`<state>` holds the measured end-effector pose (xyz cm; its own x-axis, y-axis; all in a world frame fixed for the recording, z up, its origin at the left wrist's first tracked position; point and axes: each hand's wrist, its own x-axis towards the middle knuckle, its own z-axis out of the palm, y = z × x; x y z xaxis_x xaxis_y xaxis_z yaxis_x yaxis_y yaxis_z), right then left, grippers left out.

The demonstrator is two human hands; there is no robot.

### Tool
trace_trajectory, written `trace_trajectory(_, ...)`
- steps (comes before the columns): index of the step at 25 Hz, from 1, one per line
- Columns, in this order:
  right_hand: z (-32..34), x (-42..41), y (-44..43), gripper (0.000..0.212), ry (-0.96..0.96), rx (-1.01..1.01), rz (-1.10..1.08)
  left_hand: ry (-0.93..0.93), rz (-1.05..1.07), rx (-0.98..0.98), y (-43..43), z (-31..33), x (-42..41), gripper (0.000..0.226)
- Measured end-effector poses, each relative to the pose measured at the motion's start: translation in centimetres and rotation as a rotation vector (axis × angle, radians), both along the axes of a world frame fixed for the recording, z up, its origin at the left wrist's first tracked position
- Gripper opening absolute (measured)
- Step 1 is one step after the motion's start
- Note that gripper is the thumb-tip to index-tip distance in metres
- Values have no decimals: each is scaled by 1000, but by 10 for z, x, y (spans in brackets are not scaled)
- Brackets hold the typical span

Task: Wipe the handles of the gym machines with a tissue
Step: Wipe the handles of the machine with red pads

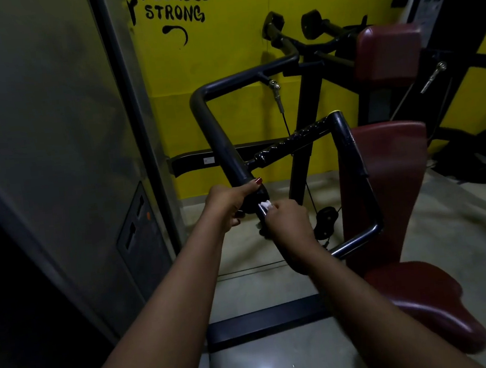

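- Nearest, the glossy floor (284,359) lies open between the two forearms, with bright light spots reflected in it.
- A black base bar (265,319) crosses the floor under the arms. The dark red seat (428,299) bulges in from the right, just beside the right forearm.
- On the left a tall grey panel (51,144) stands close, and its dark edge strip runs just behind the left hand, so room is tight on that side.
- The right hand (288,224) is curled closed around the white tissue (265,205) and holds it against the handle (257,199). Only a small crumpled bit of tissue shows, above the knuckles.
- The tissue sits on the narrow part of the handle, between the two hands and touching both or nearly so.
- The left hand (229,204) is clamped on the thick black end of the handle just above the tissue, with the thumb lying along the top and the fingers wrapped underneath.
- The handle belongs to a black tube frame (214,126) that climbs from the hands, bends right at the top, and loops back low on the right side.
- A ribbed crossbar (294,139) spans the loop, and open space shows through it.
- The dark red back pad (389,162) stands just right of the loop.
- A thin cable (284,119) hangs behind the frame.
- Farthest is a yellow wall (235,34) with black lettering (176,5) reading FOCUSED STRONG.
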<state>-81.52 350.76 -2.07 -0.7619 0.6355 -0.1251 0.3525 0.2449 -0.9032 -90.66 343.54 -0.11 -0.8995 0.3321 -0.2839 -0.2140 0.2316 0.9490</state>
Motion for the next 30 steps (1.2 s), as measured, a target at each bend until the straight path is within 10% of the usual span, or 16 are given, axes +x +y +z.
trace_trajectory(2,5,4,6,23,-19,-615,53,14,1,-11,1,-3,-1,52)
trace_trajectory(7,8,-12,8,35,15,-873,-28,36,1,-1,2,-7,-5,53)
trace_trajectory(9,5,-13,4,33,105,-692,-58,36,11,1,3,-8,-5,54)
trace_trajectory(13,-27,29,-10,23,184,741,15,44,24,22,7,-13,-5,52)
trace_trajectory(16,-51,32,-28,50,109,1220,99,29,42,60,10,-15,-1,48)
trace_trajectory(25,-52,57,-30,37,37,1096,114,-127,19,208,6,-15,1,45)
trace_trajectory(30,-9,23,-17,19,-80,595,0,-175,-3,245,3,-13,3,47)
